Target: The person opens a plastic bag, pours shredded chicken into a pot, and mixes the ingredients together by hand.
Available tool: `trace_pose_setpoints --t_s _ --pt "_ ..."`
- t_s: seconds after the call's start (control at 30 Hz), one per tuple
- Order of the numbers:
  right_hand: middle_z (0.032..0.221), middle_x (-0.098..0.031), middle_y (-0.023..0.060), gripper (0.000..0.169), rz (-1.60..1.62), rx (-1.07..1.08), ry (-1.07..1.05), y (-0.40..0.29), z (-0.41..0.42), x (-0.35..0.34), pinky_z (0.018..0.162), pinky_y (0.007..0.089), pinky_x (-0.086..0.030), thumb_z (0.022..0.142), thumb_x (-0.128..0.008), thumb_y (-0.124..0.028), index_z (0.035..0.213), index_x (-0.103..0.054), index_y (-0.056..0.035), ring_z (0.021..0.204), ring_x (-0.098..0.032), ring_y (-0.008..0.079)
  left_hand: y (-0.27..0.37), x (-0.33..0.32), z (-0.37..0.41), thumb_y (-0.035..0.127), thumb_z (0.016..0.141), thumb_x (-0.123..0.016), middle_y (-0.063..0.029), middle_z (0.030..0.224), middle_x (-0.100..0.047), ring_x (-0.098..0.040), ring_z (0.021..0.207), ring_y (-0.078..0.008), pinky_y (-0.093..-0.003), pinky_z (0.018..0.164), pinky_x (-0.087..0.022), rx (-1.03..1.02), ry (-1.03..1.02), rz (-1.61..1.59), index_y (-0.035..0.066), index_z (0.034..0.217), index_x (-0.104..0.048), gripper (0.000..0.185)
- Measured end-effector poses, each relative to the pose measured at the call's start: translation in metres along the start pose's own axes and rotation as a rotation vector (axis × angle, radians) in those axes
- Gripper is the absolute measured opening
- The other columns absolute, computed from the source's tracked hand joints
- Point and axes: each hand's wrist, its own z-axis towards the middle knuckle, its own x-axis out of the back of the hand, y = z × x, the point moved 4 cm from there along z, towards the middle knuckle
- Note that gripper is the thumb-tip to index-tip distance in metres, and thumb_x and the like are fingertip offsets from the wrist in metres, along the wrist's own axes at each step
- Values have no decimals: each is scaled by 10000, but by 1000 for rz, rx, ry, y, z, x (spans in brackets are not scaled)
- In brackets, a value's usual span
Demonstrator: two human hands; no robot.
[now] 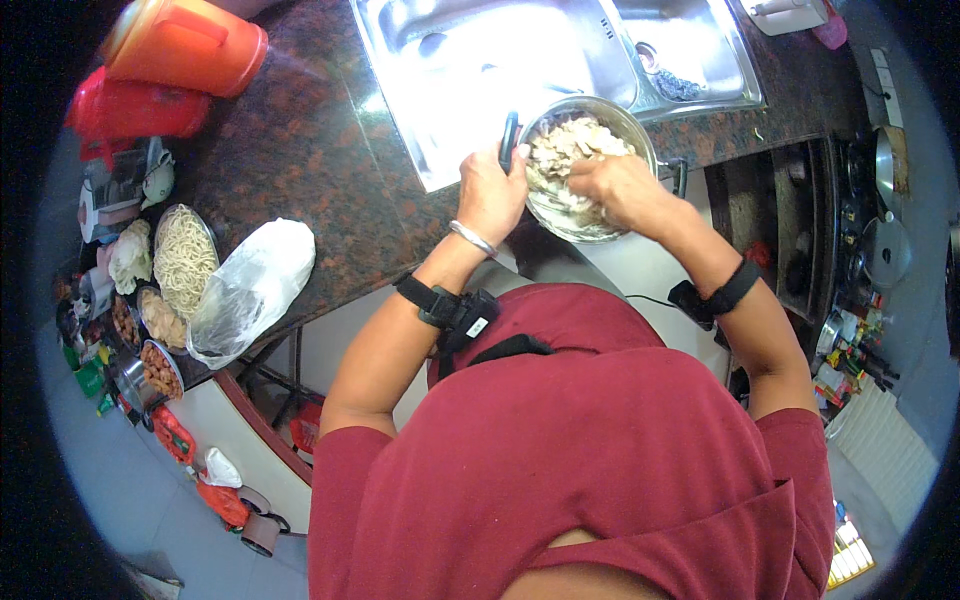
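A round stainless-steel pot (551,225) tilts at the counter's front edge, beside the sink. Pale, wet-looking pieces of food (574,142) are inside, with a creamy coating smeared along the wall. At the pot's left, my left hand (491,191) grips one black handle (508,141). My right hand (622,187) reaches into the pot with curled fingers on the food. Its fingertips are blurred and partly hidden, so any hold on the pieces is unclear. The second black handle (680,178) sticks out below my right wrist.
Behind the pot is a double-bowl steel sink (637,52). On the counter's left stand a plate of noodles (184,262), a white plastic bag (262,277), a bowl of brown pieces (161,371) and an orange jug (184,45). Dark open shelving (780,217) lies to the right.
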Motion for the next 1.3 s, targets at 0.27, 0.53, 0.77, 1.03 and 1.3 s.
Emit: trace_pose_setpoints --t_s 0.27,0.53,0.77,1.03,1.3 --pt "786 -547 150 197 385 -45 408 2 -31 68 654 377 -479 701 -687 -3 862 -575 13 761 -609 336 -5 1 4 189 907 -635 -272 741 -632 -631 733 -452 -487 688 -490 -92 97 -69 -47 937 -658 239" --pt "968 -626 195 303 444 -81 364 9 -36 71 773 368 -504 740 -608 73 1041 -605 41 879 -627 364 -7 2 5 135 924 -614 -178 879 -703 -678 812 -254 -380 751 -520 -56 35 -26 -45 1068 -641 232" --pt "1155 -639 186 471 462 -208 287 10 -27 57 828 389 -538 735 -627 123 1191 -595 9 1035 -648 341 -4 2 4 136 917 -623 -191 890 -709 -685 817 -273 -374 779 -529 8 29 9 -59 1079 -639 254" --pt "1240 -577 122 319 -119 -204 412 -2 19 -3 888 468 -480 783 -627 -75 1101 -647 -102 1138 -522 363 -9 -1 5 177 907 -642 -248 812 -666 -660 780 -390 -451 730 -508 -86 106 -54 -47 988 -658 239" --pt "844 -579 141 291 421 -64 515 -2 6 12 692 382 -487 691 -636 93 958 -662 -19 783 -603 320 -14 0 4 196 906 -647 -273 786 -653 -650 767 -440 -487 710 -497 -82 77 -44 -43 942 -669 242"
